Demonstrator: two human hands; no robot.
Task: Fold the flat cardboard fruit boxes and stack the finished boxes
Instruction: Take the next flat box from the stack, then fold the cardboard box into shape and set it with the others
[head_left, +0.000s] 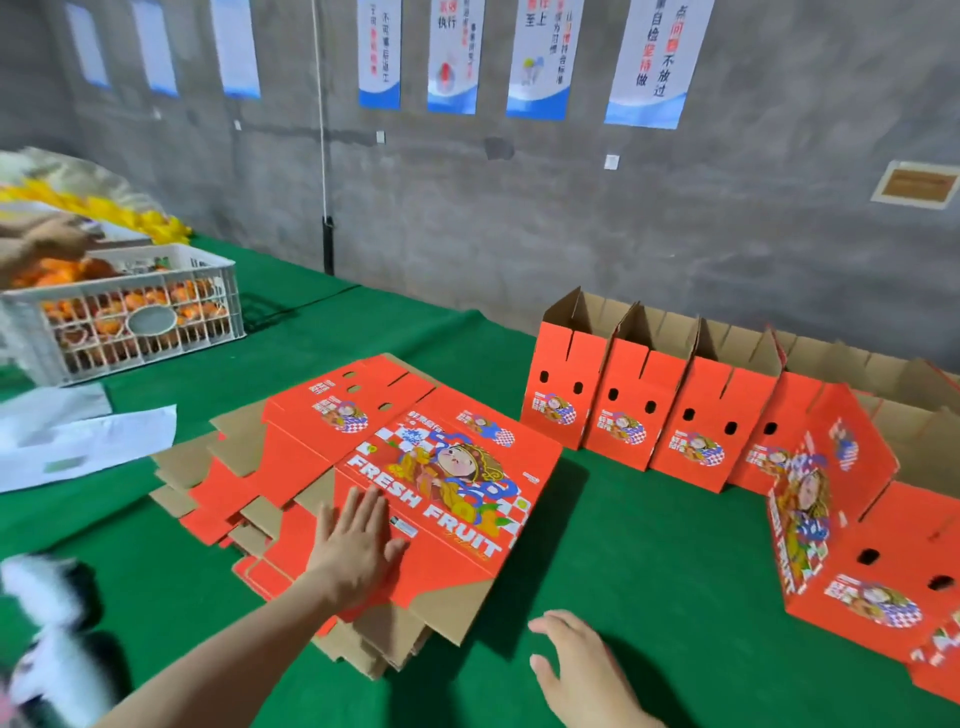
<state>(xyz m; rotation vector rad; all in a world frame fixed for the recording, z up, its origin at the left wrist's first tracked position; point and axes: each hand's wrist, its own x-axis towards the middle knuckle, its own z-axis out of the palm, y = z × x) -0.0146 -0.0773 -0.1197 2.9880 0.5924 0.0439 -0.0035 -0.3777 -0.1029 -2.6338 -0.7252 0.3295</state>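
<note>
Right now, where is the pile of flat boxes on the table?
In the head view, the pile of flat boxes lies centre-left on the green table, under the left hand, with the row of folded boxes to its right.

My left grip covers part of the top flat box, which hides most of the sheets beneath it. The folded box at right runs off the edge. The black-and-white shape at lower left is too blurred to identify.
</note>
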